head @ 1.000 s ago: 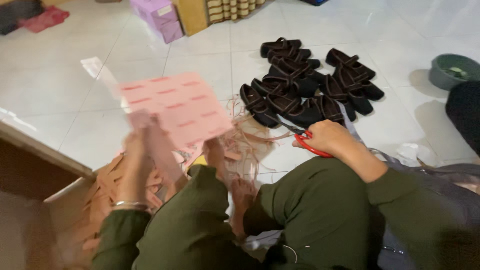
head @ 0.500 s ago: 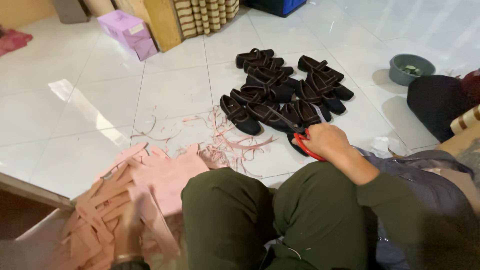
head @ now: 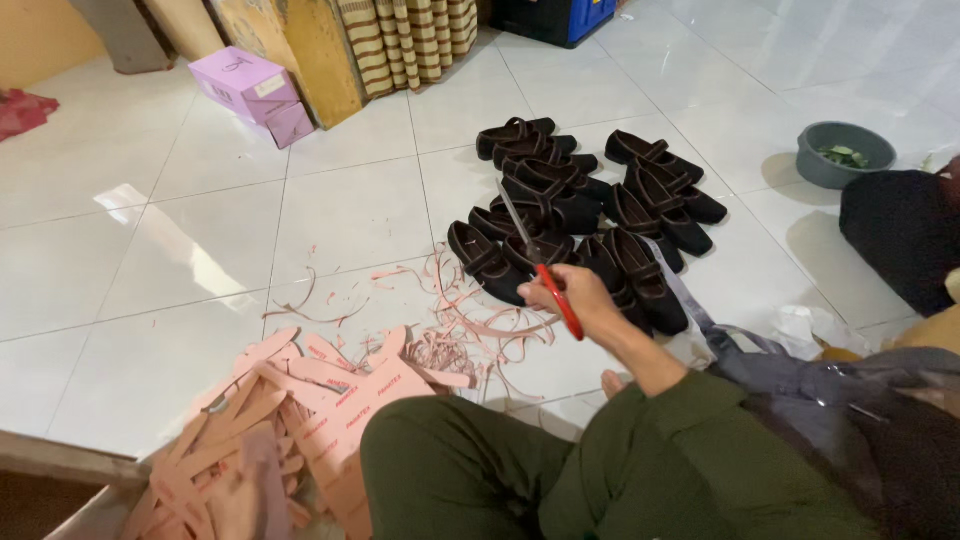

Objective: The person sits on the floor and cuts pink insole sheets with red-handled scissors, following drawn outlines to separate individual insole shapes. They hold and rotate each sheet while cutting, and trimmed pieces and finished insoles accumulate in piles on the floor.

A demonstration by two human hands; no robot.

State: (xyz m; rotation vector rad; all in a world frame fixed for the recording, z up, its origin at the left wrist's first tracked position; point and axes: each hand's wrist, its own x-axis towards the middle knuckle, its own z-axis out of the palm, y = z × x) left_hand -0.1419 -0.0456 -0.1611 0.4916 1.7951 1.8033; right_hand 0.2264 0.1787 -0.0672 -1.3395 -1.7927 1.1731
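Olive-green long sleeves, matching olive trousers, bare hands

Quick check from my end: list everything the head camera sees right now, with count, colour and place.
Scissors: one, red handles, in right hand.
Insole cutouts: a pile, pink, lower left.
Trimmings: many strips, pink, on the floor tiles.
Shoes: about a dozen, black, centre.
Boxes: two, lilac, upper left.
Bowl: one, grey-green, right.
Right hand: holds the scissors.
Left hand: in the pile, blurred.
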